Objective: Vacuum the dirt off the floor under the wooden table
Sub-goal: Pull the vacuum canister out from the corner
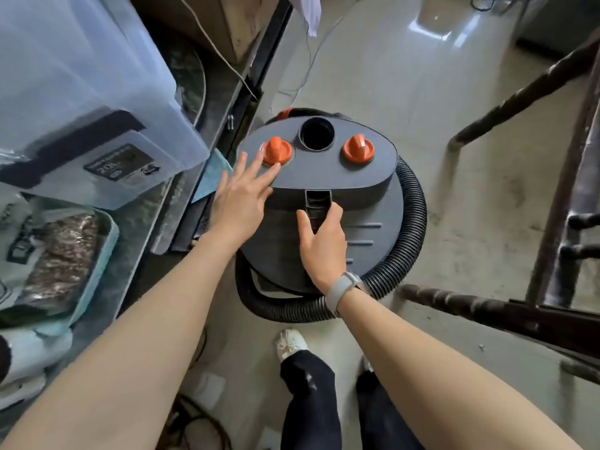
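1. Floor (422, 92): pale, glossy, with visible grit near the dark wooden table frame (487, 311) at right. The surface looks slick, so the unit should slide or roll easily on it.
2. Vacuum cleaner (373, 196): a grey drum-type canister standing upright on the floor, between the shelving at left and the table frame, just ahead of the person's feet. Judged bulky and moderately heavy, with a rigid plastic shell.
3. Hose (412, 228): black and corrugated, coiled around the canister base. Flexible and springy; expect it to uncoil and drag when the unit is lifted. The open round port (317, 134) on top has no hose fitted.
4. Carry handle (317, 203): a recessed bar at the top centre. This is the correct lifting point, as it sits over the unit's middle.
5. Right hand (321, 241): thumb and fingers curl round the carry handle, grasping it.
6. Left hand (242, 198): fingers extended and spread, grasping nothing; the fingertips touch the left orange knob (276, 151). A matching right orange knob (358, 151) is untouched.
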`<state>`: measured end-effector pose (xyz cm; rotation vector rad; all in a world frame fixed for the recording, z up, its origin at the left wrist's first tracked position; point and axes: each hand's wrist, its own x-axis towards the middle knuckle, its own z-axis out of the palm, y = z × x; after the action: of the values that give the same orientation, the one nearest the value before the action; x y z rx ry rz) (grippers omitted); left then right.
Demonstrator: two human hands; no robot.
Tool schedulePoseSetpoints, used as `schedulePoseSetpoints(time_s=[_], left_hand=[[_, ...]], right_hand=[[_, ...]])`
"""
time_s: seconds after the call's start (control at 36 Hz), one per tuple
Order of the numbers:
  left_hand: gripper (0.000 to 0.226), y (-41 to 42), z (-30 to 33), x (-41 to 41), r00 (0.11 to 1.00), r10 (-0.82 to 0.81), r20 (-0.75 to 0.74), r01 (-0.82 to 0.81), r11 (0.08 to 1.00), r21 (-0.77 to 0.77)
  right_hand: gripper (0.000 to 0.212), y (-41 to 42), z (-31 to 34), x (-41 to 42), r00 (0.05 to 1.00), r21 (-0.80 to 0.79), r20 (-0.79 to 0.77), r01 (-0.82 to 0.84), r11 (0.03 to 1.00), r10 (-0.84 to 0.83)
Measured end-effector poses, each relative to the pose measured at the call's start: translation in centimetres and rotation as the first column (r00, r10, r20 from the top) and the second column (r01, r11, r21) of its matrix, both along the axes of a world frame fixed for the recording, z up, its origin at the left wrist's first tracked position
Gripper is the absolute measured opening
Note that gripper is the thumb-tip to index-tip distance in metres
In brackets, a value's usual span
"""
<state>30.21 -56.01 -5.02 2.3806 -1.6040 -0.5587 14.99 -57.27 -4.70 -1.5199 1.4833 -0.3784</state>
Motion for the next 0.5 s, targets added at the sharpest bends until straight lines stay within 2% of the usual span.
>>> schedulePoseSetpoints(time_s=[0.19, 0.36, 0.5], left_hand=[[0.046, -0.1, -0.7, 4.1, 0.999, 0.046, 0.011, -0.045, 0.997, -0.063], [0.044, 0.2, -0.5, 4.7, 0.997, 0.076, -0.001, -0.076, 0.996, -0.048], [0.045, 0.0, 0.2, 2.2, 0.978, 0.187, -0.096, -0.192, 0.981, -0.043]], right_hand=[[0.048, 0.6, 0.0, 4.7, 0.993, 0.084, 0.115, 0.031, 0.996, -0.041], [0.051, 0.7, 0.1, 5.6, 0.988, 0.12, 0.151, 0.009, 0.993, -0.027], [0.046, -0.5, 0.7, 2.9, 0.986, 0.053, 0.059, -0.161, 0.986, 0.158]])
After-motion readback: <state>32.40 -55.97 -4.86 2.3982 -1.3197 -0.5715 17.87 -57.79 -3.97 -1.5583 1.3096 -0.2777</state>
